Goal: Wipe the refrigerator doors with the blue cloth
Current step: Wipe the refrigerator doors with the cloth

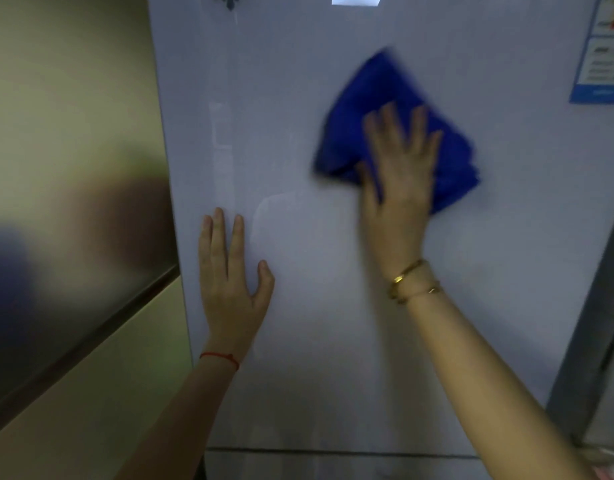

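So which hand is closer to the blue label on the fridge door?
Right. The right hand presses the cloth mid-door, below-left of the label. The left hand lies flat near the door's left edge, farther away.

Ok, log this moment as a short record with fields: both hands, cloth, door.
right hand: flat on the blue cloth, pressing it to the door
left hand: bare, fingers spread flat on the door, low left
blue cloth: bunched, blurred
refrigerator door: pale, glossy; label at upper right
door seam: below both hands

left hand [229,285] flat, right hand [399,174] splayed
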The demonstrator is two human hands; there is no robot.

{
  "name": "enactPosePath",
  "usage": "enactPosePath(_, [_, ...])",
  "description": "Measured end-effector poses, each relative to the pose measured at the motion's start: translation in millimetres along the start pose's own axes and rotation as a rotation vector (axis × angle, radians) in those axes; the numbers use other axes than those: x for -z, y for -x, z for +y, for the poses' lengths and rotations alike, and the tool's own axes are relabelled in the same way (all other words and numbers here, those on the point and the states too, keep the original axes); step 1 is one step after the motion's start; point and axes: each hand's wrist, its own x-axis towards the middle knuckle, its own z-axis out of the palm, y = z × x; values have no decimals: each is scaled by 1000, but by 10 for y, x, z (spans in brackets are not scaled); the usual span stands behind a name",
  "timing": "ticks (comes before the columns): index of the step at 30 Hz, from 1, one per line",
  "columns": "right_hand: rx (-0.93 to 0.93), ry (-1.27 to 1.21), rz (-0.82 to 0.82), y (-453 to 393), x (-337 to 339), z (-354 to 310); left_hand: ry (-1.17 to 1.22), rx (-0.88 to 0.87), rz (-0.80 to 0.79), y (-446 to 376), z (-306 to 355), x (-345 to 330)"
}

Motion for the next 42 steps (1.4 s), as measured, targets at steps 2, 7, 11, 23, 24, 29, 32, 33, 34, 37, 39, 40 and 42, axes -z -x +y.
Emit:
enactPosePath(2, [228,-42,-173,470,-27,-151,2,7,-6,2,-13,3])
enactPosePath(7, [194,5,-216,629,350,405,3,14,-10,6,-12,-14])
enactPosePath(11, [-190,5,92,-363,201,335,-14,5,-2,11,-12,-22])
enactPosePath(23, [-9,-23,-85,442,493,726,-13,7,0,15,-11,-33])
enactPosePath(24, [-104,-32,-8,214,505,751,-18,4,-1,13,-13,-34])
enactPosePath(29, [85,-49,-178,937,426,661,-9,7,-19,16,9,-4])
enactPosePath(32, [262,36,-439,2219,599,809,-12,6,-18,10,29,1])
enactPosePath(33, [277,50,-476,2441,700,890,-14,6,-17,12,30,2])
enactPosePath(34, [279,63,-486,2483,776,980,-16,8,-16,15,33,3])
enactPosePath(37, [140,57,-284,1839,768,1096,-15,10,-12,18,36,1])
enactPosePath(39, [-147,-11,-51,1146,707,1056,-14,10,-12,14,34,0])
enactPosePath(40, [-234,-40,27,922,672,1010,-14,10,-13,14,37,1])
enactPosePath(42, [-187,-55,12,969,607,909,-7,16,-15,22,42,1])
